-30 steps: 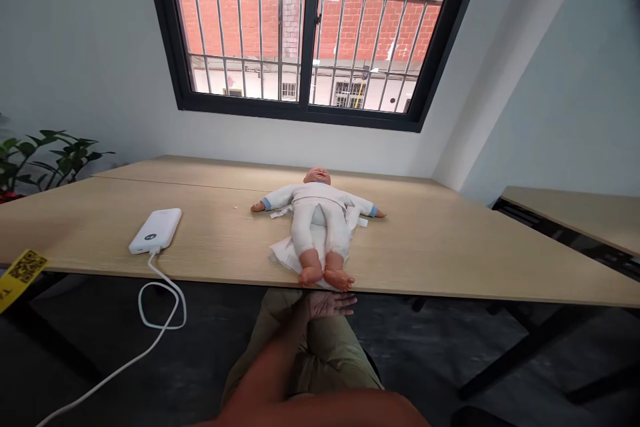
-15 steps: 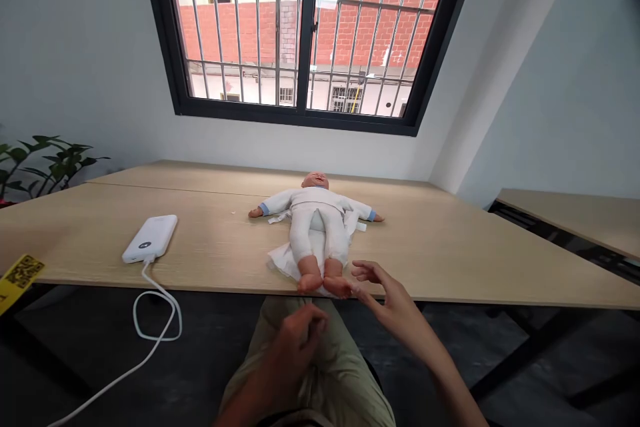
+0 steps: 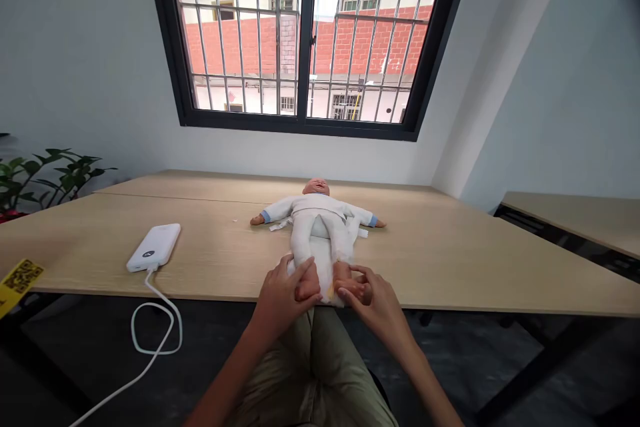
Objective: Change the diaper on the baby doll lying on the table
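Note:
A baby doll (image 3: 317, 207) in a white outfit with blue cuffs lies on its back on the wooden table, arms spread, its feet toward me at the front edge. My left hand (image 3: 285, 290) is closed around the doll's foot on the left, thumb and fingers on either side of it. The doll's other foot (image 3: 353, 287) is between the thumb and fingers of my right hand (image 3: 375, 297). Under the doll and between its legs lies a white cloth or diaper (image 3: 321, 263), with white tabs showing beside its waist.
On the left of the table (image 3: 210, 247) is a white power bank (image 3: 154, 247) with a white cable (image 3: 157, 347) hanging off the edge. A yellow QR tag (image 3: 20, 283) and a plant (image 3: 50, 177) are farther left. A barred window is behind.
My left hand has risen from above my lap to the doll's left-side foot and closed on it. My right hand has closed on the other foot, and the feet are now farther apart.

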A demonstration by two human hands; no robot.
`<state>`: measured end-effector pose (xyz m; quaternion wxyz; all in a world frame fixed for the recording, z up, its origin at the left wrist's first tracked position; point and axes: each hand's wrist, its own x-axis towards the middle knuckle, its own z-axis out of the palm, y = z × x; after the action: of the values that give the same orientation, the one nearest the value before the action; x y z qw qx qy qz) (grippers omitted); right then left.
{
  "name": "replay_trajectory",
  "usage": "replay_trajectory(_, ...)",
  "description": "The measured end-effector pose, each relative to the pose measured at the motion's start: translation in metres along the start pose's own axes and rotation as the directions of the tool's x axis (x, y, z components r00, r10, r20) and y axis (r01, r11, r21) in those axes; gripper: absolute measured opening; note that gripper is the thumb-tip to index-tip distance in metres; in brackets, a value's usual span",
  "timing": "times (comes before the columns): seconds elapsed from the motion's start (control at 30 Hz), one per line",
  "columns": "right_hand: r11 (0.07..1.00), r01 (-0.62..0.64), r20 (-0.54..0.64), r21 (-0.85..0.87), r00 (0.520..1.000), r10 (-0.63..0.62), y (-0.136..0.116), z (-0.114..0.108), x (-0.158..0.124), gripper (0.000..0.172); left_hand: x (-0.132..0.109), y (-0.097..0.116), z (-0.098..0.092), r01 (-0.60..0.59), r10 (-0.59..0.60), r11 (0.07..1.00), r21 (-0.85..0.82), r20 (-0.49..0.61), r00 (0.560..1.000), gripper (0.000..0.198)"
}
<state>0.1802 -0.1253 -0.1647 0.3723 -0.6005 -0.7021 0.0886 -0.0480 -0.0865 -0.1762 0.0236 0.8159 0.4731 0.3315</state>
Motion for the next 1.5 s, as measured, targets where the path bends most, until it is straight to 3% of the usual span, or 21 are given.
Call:
replay_trajectory(0.17,0.986,-0.002,-0.088,-0.166,0.996,-0.013,0.025,-0.022,0.003,0.043,0.000,0.006,-0.004,0.018,-0.017,0.996,-0.091,0.012,1.000,0.053)
replay_trajectory(0.27,0.951,-0.024,-0.152,-0.310,0.988,-0.024,0.037,-0.025,0.005,0.040,0.005,0.006,-0.005,0.037,-0.042,0.971,-0.235,-0.015,0.999,0.053)
replay_trajectory(0.33,0.899,0.011,-0.177,-0.439,0.979,-0.098,0.038,-0.023,0.005,0.040,0.008,0.003,-0.006,0.038,-0.058,0.931,-0.363,-0.044,0.997,0.053)
replay_trajectory(0.43,0.788,0.227,-0.073,-0.573,0.943,-0.325,0.026,-0.015,0.004,0.052,0.011,-0.007,-0.010,0.026,-0.080,0.839,-0.544,-0.075,0.994,0.050)
replay_trajectory(0.5,0.746,0.378,0.054,-0.549,0.906,-0.419,0.015,-0.007,0.003,0.052,0.010,-0.014,-0.013,0.041,-0.111,0.764,-0.643,-0.069,0.991,0.049)
replay_trajectory(0.6,0.783,0.443,0.176,-0.436,0.896,-0.408,0.004,0.002,0.004,0.058,0.008,-0.024,-0.018,0.114,-0.162,0.643,-0.758,0.010,0.987,0.054)
replay_trajectory(0.67,0.813,0.440,0.228,-0.381,0.897,-0.379,0.002,0.005,0.007,0.050,0.007,-0.030,-0.023,0.169,-0.166,0.612,-0.773,0.084,0.983,0.056)
replay_trajectory(0.77,0.818,0.467,0.287,-0.336,0.878,-0.384,0.002,0.005,0.013,0.042,0.008,-0.039,-0.033,0.179,-0.129,0.683,-0.708,0.124,0.984,0.054)
replay_trajectory(0.9,0.805,0.520,0.345,-0.286,0.840,-0.420,0.002,-0.003,0.021,0.033,0.009,-0.055,-0.047,0.104,-0.035,0.813,-0.573,0.130,0.991,0.050)
replay_trajectory(1.03,0.801,0.542,0.392,-0.255,0.815,-0.427,-0.001,-0.015,0.033,0.026,0.012,-0.067,-0.061,0.090,0.019,0.903,-0.420,0.248,0.969,0.049)
replay_trajectory(1.17,0.862,0.461,0.279,-0.212,0.874,-0.398,-0.010,-0.033,0.061,0.036,0.043,-0.060,-0.069,0.068,0.048,0.940,-0.335,0.328,0.943,0.060)
replay_trajectory(1.23,0.907,0.406,0.167,-0.114,0.907,-0.386,-0.016,-0.042,0.084,0.036,0.074,-0.053,-0.067,0.019,0.089,0.937,-0.350,0.291,0.952,0.072)
replay_trajectory(1.3,0.918,0.398,0.114,0.008,0.911,-0.396,-0.020,-0.049,0.112,0.035,0.109,-0.048,-0.059,-0.036,0.172,0.910,-0.414,0.296,0.939,0.072)
replay_trajectory(1.4,0.928,0.358,0.097,0.103,0.925,-0.368,-0.019,-0.051,0.157,0.039,0.152,-0.048,-0.043,0.080,0.152,0.799,-0.596,0.329,0.932,0.064)
replay_trajectory(1.5,0.933,0.282,0.078,0.225,0.949,-0.305,-0.008,-0.043,0.197,0.040,0.175,-0.052,-0.030,0.208,0.085,0.649,-0.731,0.342,0.936,0.051)
